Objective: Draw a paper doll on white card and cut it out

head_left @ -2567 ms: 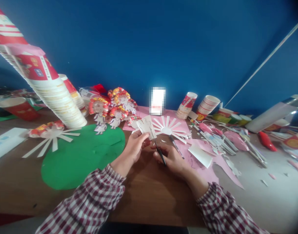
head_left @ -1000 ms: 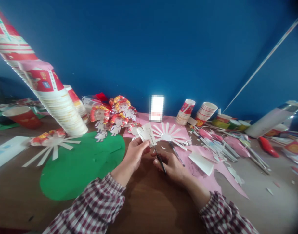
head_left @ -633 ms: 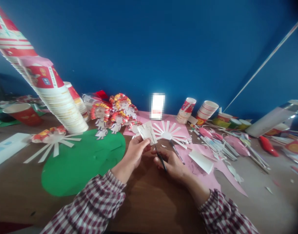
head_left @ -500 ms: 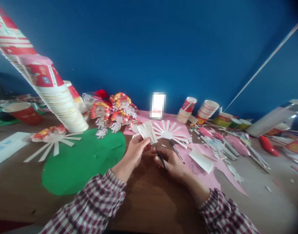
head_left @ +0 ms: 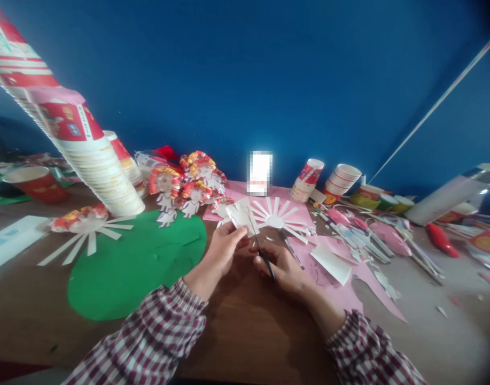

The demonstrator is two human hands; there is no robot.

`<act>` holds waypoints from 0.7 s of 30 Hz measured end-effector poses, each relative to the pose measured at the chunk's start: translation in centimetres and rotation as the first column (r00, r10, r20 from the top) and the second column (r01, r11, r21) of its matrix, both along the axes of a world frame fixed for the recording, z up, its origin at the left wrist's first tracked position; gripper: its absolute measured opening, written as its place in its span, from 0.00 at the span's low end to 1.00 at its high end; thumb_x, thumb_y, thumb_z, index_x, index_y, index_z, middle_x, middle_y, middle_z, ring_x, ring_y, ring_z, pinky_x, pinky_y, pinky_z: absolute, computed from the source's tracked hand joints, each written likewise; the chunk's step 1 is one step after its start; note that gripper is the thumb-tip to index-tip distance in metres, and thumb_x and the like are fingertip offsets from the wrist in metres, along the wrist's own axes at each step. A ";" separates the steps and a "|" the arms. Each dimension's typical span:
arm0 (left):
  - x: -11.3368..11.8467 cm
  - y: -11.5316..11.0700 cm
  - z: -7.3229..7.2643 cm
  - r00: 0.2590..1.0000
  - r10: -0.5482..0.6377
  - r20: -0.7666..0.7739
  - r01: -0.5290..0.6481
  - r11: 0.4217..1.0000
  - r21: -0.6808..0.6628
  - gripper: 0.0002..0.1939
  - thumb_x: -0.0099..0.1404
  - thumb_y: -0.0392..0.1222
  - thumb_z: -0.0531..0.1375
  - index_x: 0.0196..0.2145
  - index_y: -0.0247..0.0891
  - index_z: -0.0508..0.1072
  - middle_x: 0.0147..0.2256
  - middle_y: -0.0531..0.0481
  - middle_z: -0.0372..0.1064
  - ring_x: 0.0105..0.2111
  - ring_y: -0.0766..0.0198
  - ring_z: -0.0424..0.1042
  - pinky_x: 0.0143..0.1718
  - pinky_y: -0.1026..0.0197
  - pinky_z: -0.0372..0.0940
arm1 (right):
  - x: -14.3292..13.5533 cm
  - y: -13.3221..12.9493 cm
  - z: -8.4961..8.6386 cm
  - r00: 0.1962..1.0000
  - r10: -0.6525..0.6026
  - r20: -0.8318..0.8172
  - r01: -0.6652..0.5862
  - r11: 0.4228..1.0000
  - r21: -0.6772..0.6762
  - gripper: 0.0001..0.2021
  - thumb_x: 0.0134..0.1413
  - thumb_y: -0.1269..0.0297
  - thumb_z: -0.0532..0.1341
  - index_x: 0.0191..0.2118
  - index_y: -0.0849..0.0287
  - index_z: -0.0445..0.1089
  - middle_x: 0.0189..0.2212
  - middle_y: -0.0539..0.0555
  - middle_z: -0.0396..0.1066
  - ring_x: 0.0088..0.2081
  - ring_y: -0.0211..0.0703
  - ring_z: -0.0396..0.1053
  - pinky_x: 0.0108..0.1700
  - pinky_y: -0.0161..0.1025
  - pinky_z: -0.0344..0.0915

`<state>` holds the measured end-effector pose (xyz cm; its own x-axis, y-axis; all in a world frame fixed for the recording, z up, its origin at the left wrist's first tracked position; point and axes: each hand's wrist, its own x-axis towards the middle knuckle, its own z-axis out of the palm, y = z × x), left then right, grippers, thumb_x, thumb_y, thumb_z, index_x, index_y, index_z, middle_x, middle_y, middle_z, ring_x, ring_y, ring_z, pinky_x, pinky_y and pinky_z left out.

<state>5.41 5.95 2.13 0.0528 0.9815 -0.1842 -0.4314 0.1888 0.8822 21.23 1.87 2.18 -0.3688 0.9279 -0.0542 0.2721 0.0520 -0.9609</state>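
Between the thumb and fingers of my left hand (head_left: 224, 248) is a small piece of white paper (head_left: 240, 214) with faint drawn lines on it. My right hand (head_left: 282, 267) is closed around the dark handles of a pair of scissors (head_left: 264, 258), whose blades lie against the right side of that paper. Just beyond the hands rests a white paper cup cut into spread strips (head_left: 274, 221), on pink paper (head_left: 303, 208). To the left, several paper figures with red and yellow frilled rims (head_left: 196, 192) stand grouped together.
A tall leaning stack of paper cups (head_left: 96, 166) rises at left, behind a green paper sheet (head_left: 136, 272). Another strip-cut cup (head_left: 91, 227) lies beside it. Shorter cup stacks (head_left: 306, 181), pens and paper scraps (head_left: 365, 238) and a white roll (head_left: 449, 198) occupy the right.
The scissor blades appear slightly more open along the paper's right edge. Both hands hold nearly the same position; the view has shifted very slightly.
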 end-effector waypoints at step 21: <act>0.0 0.0 0.3 1.000 -0.019 0.001 0.019 1.000 0.004 0.12 0.46 0.40 0.67 0.30 0.33 0.76 0.29 0.49 0.73 0.27 0.69 0.67 0.29 0.66 0.63 | 0.1 -0.1 0.2 0.999 0.001 0.047 -0.002 1.000 0.026 0.24 0.53 0.49 0.60 0.47 0.65 0.68 0.25 0.50 0.66 0.27 0.38 0.63 0.30 0.35 0.60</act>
<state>5.40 5.96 2.40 0.0713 0.9810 -0.1805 -0.4291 0.1935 0.8823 21.30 1.79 2.35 -0.3680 0.9286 -0.0471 0.3170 0.0777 -0.9452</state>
